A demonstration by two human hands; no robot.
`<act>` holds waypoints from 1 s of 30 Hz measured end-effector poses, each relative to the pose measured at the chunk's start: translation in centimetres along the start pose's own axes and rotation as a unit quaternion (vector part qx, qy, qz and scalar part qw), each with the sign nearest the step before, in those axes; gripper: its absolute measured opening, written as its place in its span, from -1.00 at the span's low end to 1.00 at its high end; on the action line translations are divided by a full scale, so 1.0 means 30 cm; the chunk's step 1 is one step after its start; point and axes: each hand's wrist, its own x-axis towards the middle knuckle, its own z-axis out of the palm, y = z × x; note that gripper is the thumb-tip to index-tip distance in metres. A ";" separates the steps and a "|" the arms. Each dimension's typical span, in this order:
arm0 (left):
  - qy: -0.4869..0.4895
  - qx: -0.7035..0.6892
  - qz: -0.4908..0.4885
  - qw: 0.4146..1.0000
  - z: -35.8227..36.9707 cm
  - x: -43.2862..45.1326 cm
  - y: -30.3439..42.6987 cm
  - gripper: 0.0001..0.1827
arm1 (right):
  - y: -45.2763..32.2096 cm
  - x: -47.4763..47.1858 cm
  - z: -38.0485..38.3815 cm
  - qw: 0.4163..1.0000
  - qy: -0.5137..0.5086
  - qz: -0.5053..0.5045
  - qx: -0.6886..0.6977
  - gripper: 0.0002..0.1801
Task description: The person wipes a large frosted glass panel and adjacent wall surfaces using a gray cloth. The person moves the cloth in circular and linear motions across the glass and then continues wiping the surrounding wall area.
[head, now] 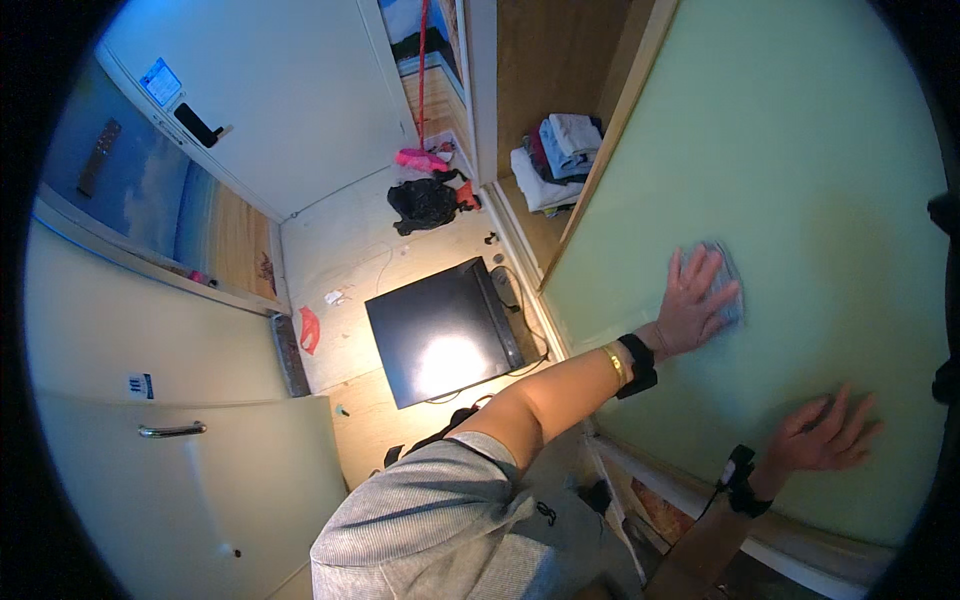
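My left hand (pixel 688 304) is spread flat over a grey-blue cloth (pixel 729 289), pressing it against a pale green door panel (pixel 750 172). The cloth shows past the fingertips and along the side of the hand. A gold bracelet (pixel 615 366) and a black strap (pixel 637 367) circle that forearm. Lower down, my right hand (pixel 821 435) is beside the same panel with its fingers apart and holds nothing. Whether it touches the surface I cannot tell. A black wrist device (pixel 745 480) sits on the right wrist.
A wooden cupboard (pixel 551 67) beside the panel holds folded clothes (pixel 562 154). On the floor are a black box-like appliance (pixel 435 330) with cables, a black plastic bag (pixel 424 204) and a red-handled mop (pixel 421 159). A white door (pixel 277 90) stands beyond; another bears a metal handle (pixel 172 430).
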 end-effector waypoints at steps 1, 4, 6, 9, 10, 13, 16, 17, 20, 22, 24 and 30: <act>0.001 0.011 -0.043 0.999 0.000 -0.012 -0.002 -0.41 | 0.004 -0.007 0.001 1.000 0.004 -0.004 0.001 -0.64; 0.031 0.021 -0.145 0.989 0.009 -0.043 0.001 -0.42 | -0.004 -0.025 0.018 1.000 0.005 -0.015 0.007 -0.64; 0.070 0.001 -0.204 0.976 0.021 -0.062 -0.014 -0.41 | -0.027 -0.044 0.044 0.999 0.018 -0.024 0.027 -0.63; 0.096 0.002 -0.326 0.941 0.018 -0.096 -0.080 -0.42 | -0.064 -0.087 0.065 0.999 0.013 -0.012 0.030 -0.62; 0.102 0.034 -0.342 0.934 0.005 -0.110 -0.112 -0.42 | -0.077 -0.105 0.071 0.999 0.004 -0.009 0.035 -0.62; 0.031 0.018 -0.470 0.882 -0.079 -0.160 -0.211 -0.48 | -0.139 -0.175 0.083 0.998 -0.024 0.004 0.051 -0.62; 0.042 -0.226 -0.503 0.833 -0.230 -0.226 -0.259 -0.56 | -0.276 -0.264 0.096 0.994 -0.055 0.015 0.095 -0.66; 0.025 -0.215 -0.491 0.844 -0.282 -0.245 -0.259 -0.58 | -0.340 -0.300 0.090 0.987 -0.074 0.016 0.141 -0.68; 0.003 -0.201 -0.450 0.870 -0.478 -0.284 -0.248 -0.62 | -0.629 -0.385 0.011 0.846 -0.227 0.195 0.442 -0.73; -0.019 -0.171 -0.419 0.891 -0.638 -0.284 -0.254 -0.62 | -0.822 -0.381 -0.052 0.775 -0.342 0.198 0.492 -0.69; -0.039 -0.116 -0.327 0.937 -0.813 -0.271 -0.268 -0.62 | -1.008 -0.327 -0.122 0.682 -0.391 0.235 0.571 -0.61; -0.129 -0.028 -0.133 0.982 -1.268 -0.251 -0.364 -0.56 | -1.546 -0.072 -0.306 0.408 -0.362 0.451 0.706 -0.47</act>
